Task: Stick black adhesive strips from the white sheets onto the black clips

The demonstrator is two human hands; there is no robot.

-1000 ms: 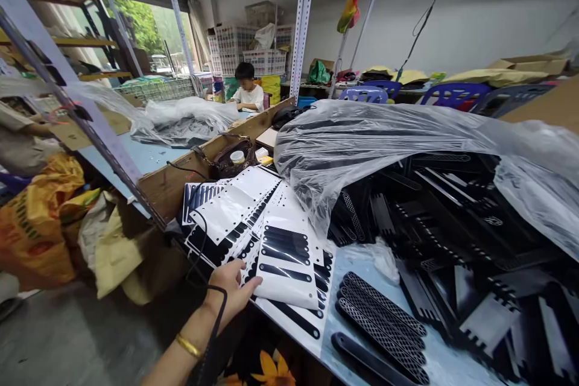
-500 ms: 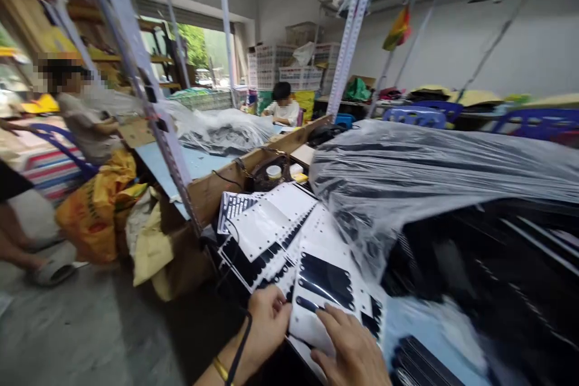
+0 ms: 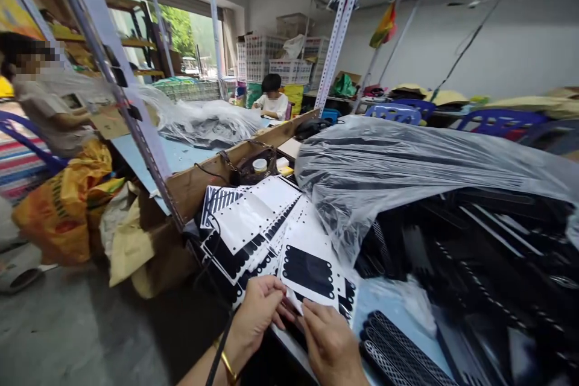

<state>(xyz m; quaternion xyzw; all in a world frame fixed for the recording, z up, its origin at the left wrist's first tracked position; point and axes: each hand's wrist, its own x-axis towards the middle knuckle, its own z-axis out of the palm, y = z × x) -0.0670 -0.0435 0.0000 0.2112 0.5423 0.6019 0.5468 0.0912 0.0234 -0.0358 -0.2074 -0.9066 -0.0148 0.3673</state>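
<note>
A white sheet with a block of black, round-ended strips (image 3: 308,271) lies on top of the pile in front of me. Its near edge is bent up into a small white flap (image 3: 294,300). My left hand (image 3: 260,309) pinches this edge at its left end, thumb against fingers. Close beside it, my right hand (image 3: 329,338) is closed on the same edge, its fingertips partly hidden behind the flap. Beneath and behind are more white sheets (image 3: 253,211) with black shapes and rows of dots. Dark patterned strips (image 3: 398,350) lie right of my right hand.
Clear plastic film (image 3: 407,154) covers a heap of black pieces at the right. A wooden board (image 3: 199,178) and metal uprights (image 3: 115,78) border the table's left side. Orange bags (image 3: 67,205) stand on the floor. Two people sit farther back.
My right hand has gone from spread fingers over the sheet to a closed grip at its near edge. That edge is now bent up. The view has shifted slightly right.
</note>
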